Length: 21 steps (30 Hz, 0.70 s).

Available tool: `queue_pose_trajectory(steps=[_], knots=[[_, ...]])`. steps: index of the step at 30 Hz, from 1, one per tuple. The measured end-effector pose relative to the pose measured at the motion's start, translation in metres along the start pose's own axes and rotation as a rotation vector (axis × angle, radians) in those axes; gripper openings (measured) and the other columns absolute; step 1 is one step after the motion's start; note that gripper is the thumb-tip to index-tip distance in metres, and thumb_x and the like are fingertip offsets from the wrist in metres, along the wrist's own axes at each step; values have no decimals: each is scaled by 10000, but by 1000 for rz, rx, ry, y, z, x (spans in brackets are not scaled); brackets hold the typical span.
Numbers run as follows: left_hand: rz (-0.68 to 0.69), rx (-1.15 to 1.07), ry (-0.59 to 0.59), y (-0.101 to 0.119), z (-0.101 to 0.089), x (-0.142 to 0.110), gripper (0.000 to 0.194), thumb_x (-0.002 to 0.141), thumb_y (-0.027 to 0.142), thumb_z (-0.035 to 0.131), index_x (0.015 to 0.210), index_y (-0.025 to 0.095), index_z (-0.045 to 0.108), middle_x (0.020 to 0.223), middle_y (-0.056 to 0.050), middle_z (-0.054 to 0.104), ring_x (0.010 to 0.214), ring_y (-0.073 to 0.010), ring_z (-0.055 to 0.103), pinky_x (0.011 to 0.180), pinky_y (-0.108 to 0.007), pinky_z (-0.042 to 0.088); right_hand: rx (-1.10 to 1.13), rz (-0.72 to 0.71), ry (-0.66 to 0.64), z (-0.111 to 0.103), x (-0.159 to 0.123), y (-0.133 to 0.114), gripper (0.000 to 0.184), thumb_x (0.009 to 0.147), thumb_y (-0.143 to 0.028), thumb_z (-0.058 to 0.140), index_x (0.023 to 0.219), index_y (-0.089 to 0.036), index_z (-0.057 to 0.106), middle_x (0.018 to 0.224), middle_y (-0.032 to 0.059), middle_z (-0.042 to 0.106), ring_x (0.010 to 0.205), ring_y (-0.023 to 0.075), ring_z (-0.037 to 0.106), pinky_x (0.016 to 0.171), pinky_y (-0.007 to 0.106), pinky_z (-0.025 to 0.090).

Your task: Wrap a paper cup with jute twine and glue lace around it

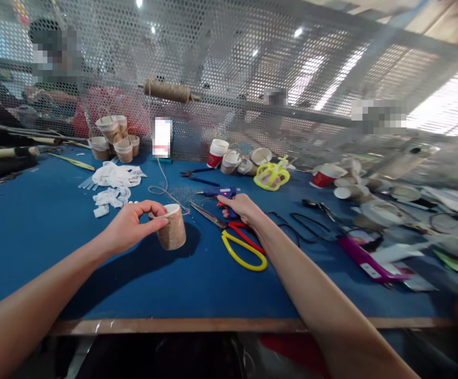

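Note:
Between the thumb and fingers of my left hand point(136, 226), a small brown-wrapped cup point(172, 234) is pinched by its rim and tilted above the blue table. My right hand point(239, 207) is wrapped round the handle of a blue glue gun point(219, 192), whose nozzle points left. Twine point(163, 176) runs down from a spool point(168, 90) and ends close to the cup. Large scissors point(245, 250) with red and yellow handles lie just below my right hand, blades towards the cup. Behind the glue gun rest dark blue pliers point(201, 176).
White fabric strips point(116, 176) lie at the left, with stacked wrapped cups point(112, 137) behind. A phone point(161, 138) stands against the perforated metal screen point(221, 68). Paper cups point(218, 152) and a yellow basket-like piece point(271, 175) line the back; a purple tool point(371, 260) and clutter fill the right.

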<state>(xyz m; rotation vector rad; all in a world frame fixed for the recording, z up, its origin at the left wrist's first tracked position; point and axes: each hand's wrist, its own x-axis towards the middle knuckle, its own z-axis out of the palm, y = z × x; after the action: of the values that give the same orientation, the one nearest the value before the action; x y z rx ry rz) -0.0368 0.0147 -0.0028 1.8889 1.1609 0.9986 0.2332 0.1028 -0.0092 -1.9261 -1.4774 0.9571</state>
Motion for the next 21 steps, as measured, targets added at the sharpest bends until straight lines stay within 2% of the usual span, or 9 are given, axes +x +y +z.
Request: queue_pose_trajectory(steps=[4, 7, 8, 9, 10, 12, 15, 17, 21], knots=[[2, -14, -27, 4, -1, -2, 178, 755, 334, 539, 696, 166, 547, 836, -52, 650, 804, -179, 571, 746, -324, 440, -104, -174, 117, -5, -18, -13, 163, 732, -242, 683, 634, -145, 597, 821, 105, 639, 887, 235, 601, 710, 299, 471], [7, -45, -50, 6, -2, -3, 181, 755, 340, 554, 719, 163, 556, 858, -59, 652, 834, -186, 579, 765, -325, 444, -118, -370, 76, 1, -52, -29, 76, 712, -240, 685, 735, -184, 640, 941, 65, 650, 953, 200, 573, 788, 276, 443], [11, -65, -60, 6, -2, -4, 179, 757, 337, 558, 720, 162, 558, 865, -62, 654, 848, -189, 581, 769, -323, 446, -112, -457, 3, 5, -64, -33, 92, 719, -254, 674, 790, -200, 654, 977, 35, 651, 921, 167, 578, 794, 260, 442], [16, -90, -71, 7, -2, -4, 178, 758, 333, 560, 716, 160, 557, 870, -64, 655, 863, -191, 584, 773, -320, 449, -88, -595, -131, 9, -74, -37, 142, 747, -257, 637, 873, -193, 648, 1036, 40, 639, 875, 149, 582, 755, 262, 457], [18, -114, -80, 7, -2, -5, 177, 759, 329, 562, 710, 159, 556, 873, -66, 657, 874, -193, 586, 775, -316, 453, -44, -650, -237, 14, -83, -39, 212, 752, -268, 625, 947, -185, 624, 1060, 44, 627, 770, 120, 580, 675, 250, 472], [7, -141, -92, 9, -3, -5, 173, 755, 319, 568, 701, 155, 560, 881, -68, 661, 880, -195, 592, 778, -313, 460, 28, -619, -381, 22, -93, -40, 322, 757, -282, 611, 1053, -168, 556, 886, 20, 631, 553, 72, 518, 496, 214, 443], [-23, -155, -107, 11, -3, -6, 153, 747, 301, 579, 715, 151, 575, 897, -69, 668, 868, -193, 601, 781, -316, 466, 128, -485, -466, 28, -96, -36, 278, 755, -287, 602, 983, -165, 502, 670, -42, 541, 475, 69, 484, 389, 185, 392], [-27, -161, -127, 12, -2, -7, 141, 751, 290, 580, 737, 150, 588, 912, -72, 670, 877, -193, 601, 786, -319, 467, 150, -482, -446, 29, -96, -33, 185, 756, -299, 599, 855, -174, 504, 633, -48, 511, 500, 77, 493, 402, 185, 397], [-7, -170, -169, 13, -2, -8, 139, 768, 284, 575, 744, 148, 592, 936, -79, 670, 894, -193, 597, 792, -318, 466, 139, -608, -284, 26, -101, -30, 163, 756, -313, 602, 700, -173, 540, 623, -41, 504, 548, 72, 456, 516, 204, 402]])
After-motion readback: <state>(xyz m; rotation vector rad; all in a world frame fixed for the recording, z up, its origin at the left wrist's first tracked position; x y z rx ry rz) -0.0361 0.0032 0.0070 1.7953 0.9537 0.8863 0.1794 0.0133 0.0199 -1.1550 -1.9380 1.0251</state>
